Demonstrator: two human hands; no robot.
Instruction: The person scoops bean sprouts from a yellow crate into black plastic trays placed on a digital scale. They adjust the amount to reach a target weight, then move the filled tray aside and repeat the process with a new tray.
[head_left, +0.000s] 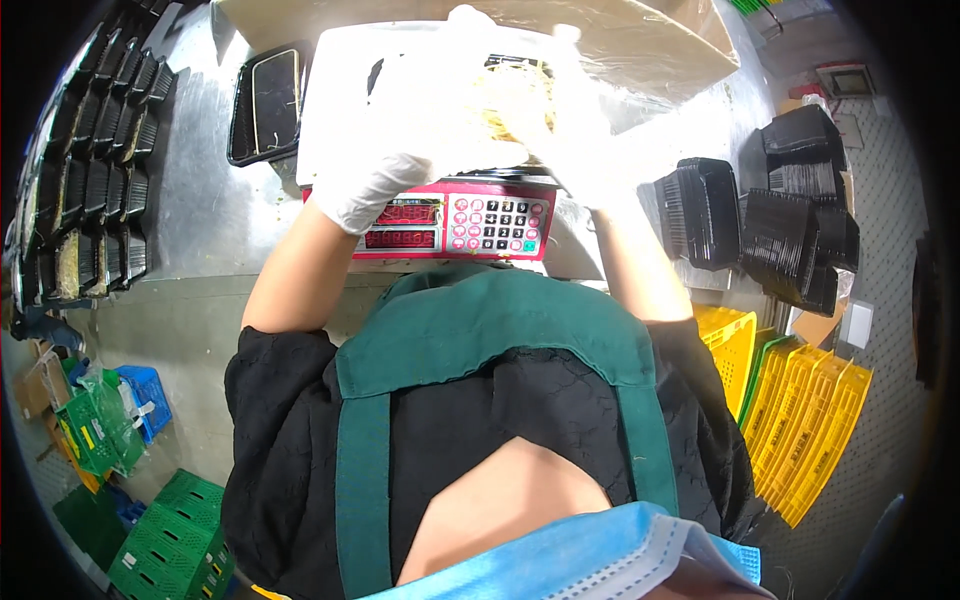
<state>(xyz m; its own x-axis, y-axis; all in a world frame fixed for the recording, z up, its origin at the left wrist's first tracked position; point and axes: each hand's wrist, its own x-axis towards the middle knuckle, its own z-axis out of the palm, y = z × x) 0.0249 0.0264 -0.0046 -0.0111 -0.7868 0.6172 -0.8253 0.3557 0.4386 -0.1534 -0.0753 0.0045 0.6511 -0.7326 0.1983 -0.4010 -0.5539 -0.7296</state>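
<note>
Both my hands wear white gloves, bleached by glare. My left hand is over the left part of the scale's pale platform, its thumb pointing right across the near side of some thin pale-yellow strands, which look like bean sprouts. On the strands' right side, my right hand reaches in close against them. Dark tray edges show around the strands; most of that tray is hidden. Glare hides the fingers, so their grip is unclear. Below the hands, the red scale's keypad and lit display face me.
A black plastic tray sits left of the scale. Filled black trays are stacked at far left, and nested trays stand at right. A large lined carton lies behind. Yellow crates and green crates flank me below.
</note>
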